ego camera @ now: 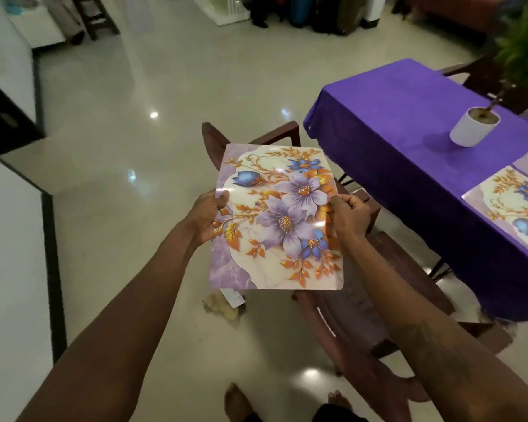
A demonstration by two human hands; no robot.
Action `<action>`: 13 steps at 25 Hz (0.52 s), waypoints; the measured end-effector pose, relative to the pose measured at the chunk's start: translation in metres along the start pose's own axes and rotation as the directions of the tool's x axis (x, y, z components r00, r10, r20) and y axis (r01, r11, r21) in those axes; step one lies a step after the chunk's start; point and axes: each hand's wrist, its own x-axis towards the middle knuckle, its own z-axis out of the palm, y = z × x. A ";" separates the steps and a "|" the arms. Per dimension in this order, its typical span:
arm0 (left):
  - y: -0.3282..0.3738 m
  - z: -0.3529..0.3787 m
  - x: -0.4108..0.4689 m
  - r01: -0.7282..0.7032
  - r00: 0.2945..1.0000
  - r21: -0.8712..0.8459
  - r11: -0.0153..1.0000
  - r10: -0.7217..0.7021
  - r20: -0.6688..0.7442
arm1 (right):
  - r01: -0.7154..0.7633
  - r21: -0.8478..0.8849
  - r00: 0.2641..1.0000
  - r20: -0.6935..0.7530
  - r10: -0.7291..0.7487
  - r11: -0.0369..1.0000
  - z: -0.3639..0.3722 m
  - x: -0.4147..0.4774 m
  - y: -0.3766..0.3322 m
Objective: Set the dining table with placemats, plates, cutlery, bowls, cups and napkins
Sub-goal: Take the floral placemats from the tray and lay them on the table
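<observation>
The placemat (275, 217) held between the left hand (209, 217) and the right hand (349, 219) looks like thin, smooth plastic, glossy with glare across its printed flowers. Right of the right hand, the purple counter cloth (393, 117) is matt, and so is the white pot (473, 130) on it. Below both hands, the pale floor (119, 147) is polished and reflective, and the brown chair (363, 324) has a dull sheen.

The light was dim and even, and bright spots glinted on the glossy floor (128, 132) beyond my left hand (209, 217). A pale sheen crossed the placemat (276, 220) beside it, and the far corners looked bowed and blurred.
</observation>
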 end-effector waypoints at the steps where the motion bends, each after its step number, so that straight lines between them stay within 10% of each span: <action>1: 0.009 -0.009 0.008 -0.006 1.000 0.006 1.000 0.006 0.023 | 0.002 0.007 1.000 -0.021 -0.002 1.000 0.010 -0.006 -0.002; 13: 0.112 -0.085 0.128 -0.134 0.976 0.135 0.982 0.107 0.190 | 0.015 0.065 0.987 -0.163 -0.005 0.998 0.149 0.020 -0.040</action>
